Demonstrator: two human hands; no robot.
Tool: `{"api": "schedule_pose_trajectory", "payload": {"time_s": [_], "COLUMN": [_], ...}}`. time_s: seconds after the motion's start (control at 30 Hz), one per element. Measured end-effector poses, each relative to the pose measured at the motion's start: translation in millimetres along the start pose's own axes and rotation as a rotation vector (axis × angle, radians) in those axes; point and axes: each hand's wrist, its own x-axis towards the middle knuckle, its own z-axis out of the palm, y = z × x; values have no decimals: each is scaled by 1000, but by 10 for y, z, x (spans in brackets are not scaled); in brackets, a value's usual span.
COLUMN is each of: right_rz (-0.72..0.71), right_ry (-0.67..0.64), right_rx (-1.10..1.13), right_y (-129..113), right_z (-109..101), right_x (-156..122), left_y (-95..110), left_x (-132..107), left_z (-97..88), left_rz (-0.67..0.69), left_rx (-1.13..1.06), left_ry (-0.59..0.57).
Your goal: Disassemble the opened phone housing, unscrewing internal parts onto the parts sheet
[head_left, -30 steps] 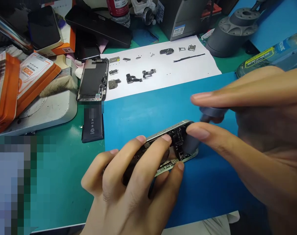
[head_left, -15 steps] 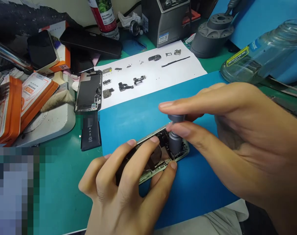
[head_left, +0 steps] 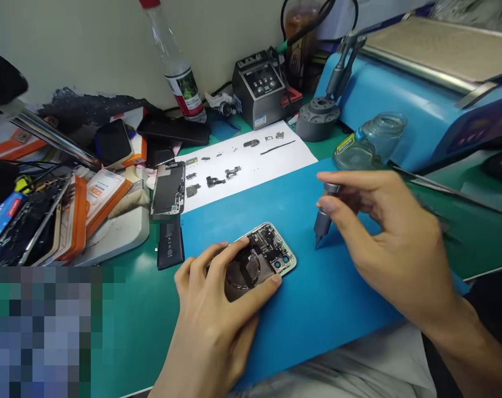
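Note:
An opened phone body (head_left: 264, 255) with its insides showing lies on a blue mat (head_left: 317, 298). My left hand (head_left: 217, 315) grips its near end, thumb and fingers closed round both edges. My right hand (head_left: 383, 237) pinches a small grey screwdriver (head_left: 322, 221), held upright to the right of the phone with its tip just above the mat, clear of the phone.
A white sheet (head_left: 271, 160) behind the mat carries several small removed parts. A loose screen (head_left: 168, 189) and a black battery (head_left: 170, 251) lie to the left. Orange boxes (head_left: 97, 193), phones, a bottle (head_left: 180, 77), a soldering station (head_left: 259, 88), a glass jar (head_left: 366, 143) and a blue machine (head_left: 433, 94) ring the bench.
My right hand lifted the screwdriver off the phone and drew it away to the right. The view pulled back and tilted up, showing more of the bench. My left hand keeps its hold.

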Motion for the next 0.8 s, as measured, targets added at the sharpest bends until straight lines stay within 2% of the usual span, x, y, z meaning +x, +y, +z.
{"api": "schedule_pose_trajectory", "payload": {"time_s": [0.07, 0.13, 0.2, 0.3, 0.4, 0.47, 0.57, 0.67, 0.8], "right_rz": [-78, -95, -24, 126, 164, 160, 172, 169, 177], "right_ry": [-77, -166, -221, -126, -47, -108, -239, -330, -372], "right_rx": [-89, -100, -42, 154, 308, 309, 256, 217, 223], "right_y": [81, 132, 150, 120, 47, 1, -24, 7, 73], "right_z": [-70, -133, -178, -176, -86, 5, 164, 320, 448], "right_x": [-45, -74, -57, 93, 347, 520, 713, 799, 799], "left_y": [-26, -24, -4, 23, 17, 6, 7, 26, 32], "left_x": [4, 1, -9, -13, 17, 47, 78, 84, 63], "left_z": [-4, 2, 30, 145, 325, 429, 499, 487, 426], "left_rz": [-9, -23, -37, -46, -102, -243, -160, -87, -96], "left_rx": [-28, -38, -33, 6, 74, 107, 116, 119, 129], "left_ry": [-17, -15, 1, 49, 154, 224, 288, 338, 283]}}
